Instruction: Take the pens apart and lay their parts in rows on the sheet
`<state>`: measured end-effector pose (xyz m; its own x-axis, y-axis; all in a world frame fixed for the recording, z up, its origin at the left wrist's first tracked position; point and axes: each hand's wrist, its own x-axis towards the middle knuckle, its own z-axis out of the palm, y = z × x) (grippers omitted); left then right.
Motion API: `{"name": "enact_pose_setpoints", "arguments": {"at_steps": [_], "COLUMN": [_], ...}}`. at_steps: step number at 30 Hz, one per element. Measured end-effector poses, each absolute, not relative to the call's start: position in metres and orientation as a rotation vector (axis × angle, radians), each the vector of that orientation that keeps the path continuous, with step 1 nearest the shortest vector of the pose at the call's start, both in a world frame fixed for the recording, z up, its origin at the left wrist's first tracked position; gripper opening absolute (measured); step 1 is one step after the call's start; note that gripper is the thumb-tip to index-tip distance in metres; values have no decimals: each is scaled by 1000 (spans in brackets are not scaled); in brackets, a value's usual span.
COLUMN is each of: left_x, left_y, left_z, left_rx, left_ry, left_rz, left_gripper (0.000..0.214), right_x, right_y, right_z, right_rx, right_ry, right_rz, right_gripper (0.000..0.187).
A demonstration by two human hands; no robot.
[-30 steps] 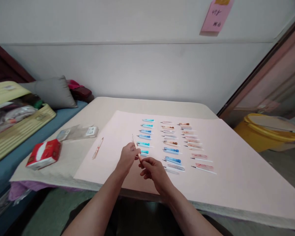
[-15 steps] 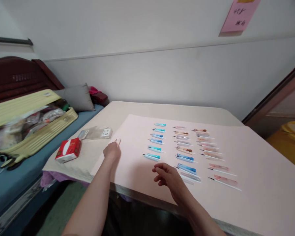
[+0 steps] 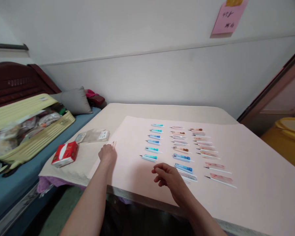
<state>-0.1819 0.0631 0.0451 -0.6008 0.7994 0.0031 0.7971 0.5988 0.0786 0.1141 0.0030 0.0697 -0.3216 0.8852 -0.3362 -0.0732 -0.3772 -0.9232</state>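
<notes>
My left hand (image 3: 106,153) is closed near the left edge of a large pale pink sheet (image 3: 130,131). A small pale tip shows past its fingers; I cannot tell whether it is a fingertip or something held. My right hand (image 3: 166,173) hovers over the sheet's front part, fingers loosely bent and apart, nothing in them. Closest to it are a teal pen (image 3: 149,157) and a blue pen (image 3: 184,167). The pens lie in three columns: blue and teal on the left, mixed colours in the middle, brown and pinkish on the right. Thin white sticks, many dark-tipped, lie beside them.
Left of the sheet, a red tissue pack (image 3: 66,154) and a clear plastic packet (image 3: 93,135) lie on the cream tabletop (image 3: 162,109). A bed with a grey pillow (image 3: 75,101) stands at left, a yellow container (image 3: 288,134) at right. A pink note (image 3: 227,19) hangs on the wall.
The view has turned slightly to the right, so the table and pens appear shifted left. My left hand stays by the sheet's left edge; my right hand keeps nearly the same pose.
</notes>
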Motion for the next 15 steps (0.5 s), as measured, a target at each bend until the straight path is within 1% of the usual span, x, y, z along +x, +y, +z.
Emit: {"name": "enact_pose_setpoints", "arguments": {"at_steps": [9,15], "left_x": [-182,-180], "left_y": [61,63], "left_z": [50,49], "left_rx": [1363,1389], "left_ry": [2789,2754], "left_rz": [116,133], "left_gripper": [29,30], "right_x": [114,116], "right_y": [3,3], "right_z": [72,76], "right_rx": [-1209,-1222], "right_ry": [-1116,-1062], "right_rz": [1772,1685], "right_gripper": [23,20]}}
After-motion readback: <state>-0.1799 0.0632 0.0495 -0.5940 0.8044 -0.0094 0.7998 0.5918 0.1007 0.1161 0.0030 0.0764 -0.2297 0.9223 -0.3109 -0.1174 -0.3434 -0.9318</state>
